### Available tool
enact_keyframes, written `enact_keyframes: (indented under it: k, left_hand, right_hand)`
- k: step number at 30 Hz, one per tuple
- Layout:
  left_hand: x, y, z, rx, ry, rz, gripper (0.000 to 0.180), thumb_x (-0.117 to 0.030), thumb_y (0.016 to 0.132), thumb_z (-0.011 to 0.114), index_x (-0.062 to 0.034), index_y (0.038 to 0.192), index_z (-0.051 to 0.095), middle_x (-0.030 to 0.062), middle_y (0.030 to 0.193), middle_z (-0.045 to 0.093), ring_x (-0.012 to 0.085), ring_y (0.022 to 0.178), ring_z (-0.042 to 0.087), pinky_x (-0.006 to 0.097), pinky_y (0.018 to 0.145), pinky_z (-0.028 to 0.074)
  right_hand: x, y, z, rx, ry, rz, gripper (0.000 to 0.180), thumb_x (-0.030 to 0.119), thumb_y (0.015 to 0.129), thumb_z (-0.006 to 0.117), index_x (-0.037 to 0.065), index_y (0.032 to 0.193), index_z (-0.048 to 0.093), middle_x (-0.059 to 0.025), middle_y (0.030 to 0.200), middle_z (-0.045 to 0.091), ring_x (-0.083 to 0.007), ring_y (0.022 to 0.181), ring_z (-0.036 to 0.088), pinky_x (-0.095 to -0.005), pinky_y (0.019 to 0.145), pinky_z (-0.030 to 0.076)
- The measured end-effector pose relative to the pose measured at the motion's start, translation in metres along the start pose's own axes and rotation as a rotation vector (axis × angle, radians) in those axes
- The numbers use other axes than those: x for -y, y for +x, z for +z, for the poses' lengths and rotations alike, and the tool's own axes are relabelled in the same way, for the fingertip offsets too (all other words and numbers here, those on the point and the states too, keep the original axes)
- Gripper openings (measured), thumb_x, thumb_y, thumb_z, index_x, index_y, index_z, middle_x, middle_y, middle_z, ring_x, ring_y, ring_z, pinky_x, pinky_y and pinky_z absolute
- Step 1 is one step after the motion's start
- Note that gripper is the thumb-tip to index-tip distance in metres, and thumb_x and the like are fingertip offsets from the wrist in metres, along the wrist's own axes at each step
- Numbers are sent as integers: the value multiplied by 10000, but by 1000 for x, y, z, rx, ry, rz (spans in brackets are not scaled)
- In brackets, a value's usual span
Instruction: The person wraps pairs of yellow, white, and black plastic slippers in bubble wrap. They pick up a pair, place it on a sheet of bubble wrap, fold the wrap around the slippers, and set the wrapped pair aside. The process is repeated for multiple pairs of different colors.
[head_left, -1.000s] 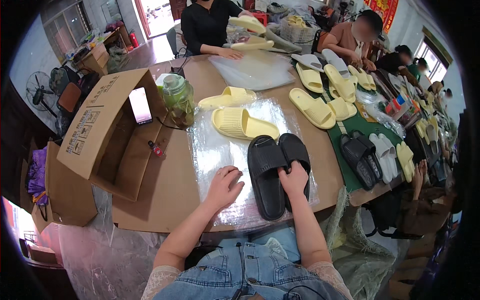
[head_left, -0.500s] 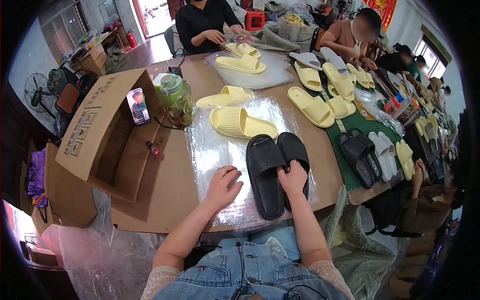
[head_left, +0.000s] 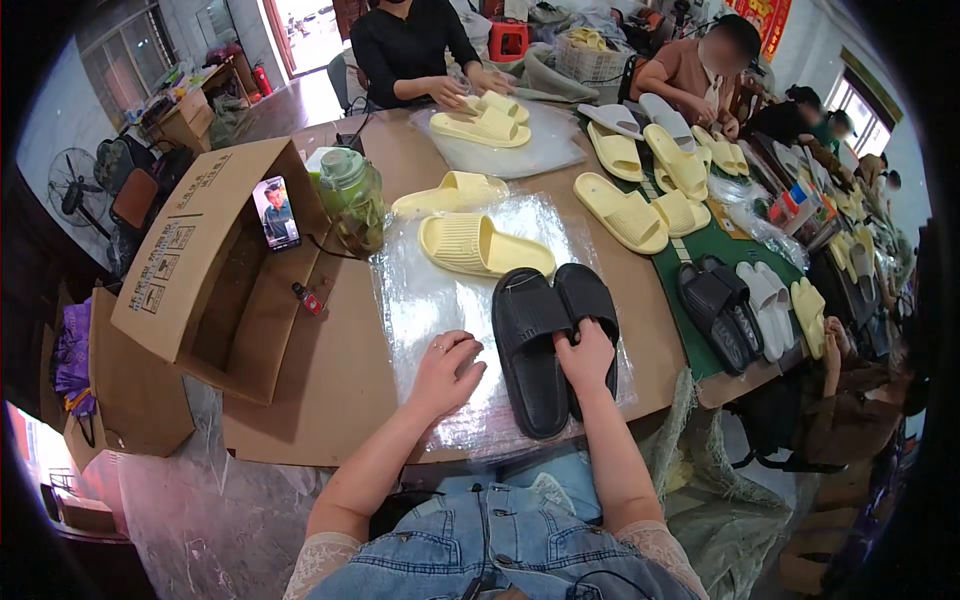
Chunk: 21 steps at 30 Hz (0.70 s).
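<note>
A pair of black slippers lies side by side on a stack of clear plastic bags in front of me. My right hand grips the pair where the two meet, its fingertips partly hidden under the straps. To the left of the slippers, my left hand rests on the plastic with nothing in it, fingers loosely bent and apart. Just beyond the black pair is a yellow slipper, and behind that one sits another yellow slipper.
On the left stand an open cardboard box with a phone against it, a small red bottle and a green-lidded jar. More slippers cover the right side. Across the table, a person in black handles yellow slippers.
Across the table, the person in black has brought both hands to the yellow slippers on the plastic, and one slipper there has shifted. My hands and the black slippers stay put.
</note>
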<state>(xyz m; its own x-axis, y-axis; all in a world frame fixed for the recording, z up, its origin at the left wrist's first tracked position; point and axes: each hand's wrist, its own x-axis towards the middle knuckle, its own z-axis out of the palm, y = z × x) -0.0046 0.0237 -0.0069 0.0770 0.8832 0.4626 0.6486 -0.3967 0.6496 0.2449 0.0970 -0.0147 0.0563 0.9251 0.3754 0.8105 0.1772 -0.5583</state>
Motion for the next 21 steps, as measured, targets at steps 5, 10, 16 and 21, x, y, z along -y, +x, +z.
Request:
enact_keyframes:
  k: [5,10,16,21]
  left_hand:
    - [0,-1,1,0,-11,-12,285,-164,794,743,-36,1045,695,140,1146,637,349,1077,592,439,947,473]
    - [1,-1,1,-2,-10,-11,284,-156,792,745,-33,1043,696,141,1145,637,349,1075,593,437,950,472]
    - [0,0,1,-3,-15,-8,291,-149,792,745,-26,1051,693,146,1142,637,354,1070,595,439,941,477]
    - [3,-1,2,-22,-3,18,284,-144,794,744,-25,1046,691,147,1131,640,356,1058,603,441,926,486]
  right_hand:
    - [-5,0,3,-7,5,-16,383,339,761,760,27,779,539,-147,763,573,-390,723,599,-502,656,467]
    - [-2,1,0,37,-33,12,344,313,754,750,29,771,557,-164,782,597,-395,746,619,-511,666,485]
    - [-3,0,1,5,4,-1,372,323,756,756,26,752,531,-152,746,572,-399,716,599,-506,647,466]
    - [1,1,-3,53,-30,24,353,310,748,757,25,771,551,-159,780,598,-394,747,619,-510,665,484]
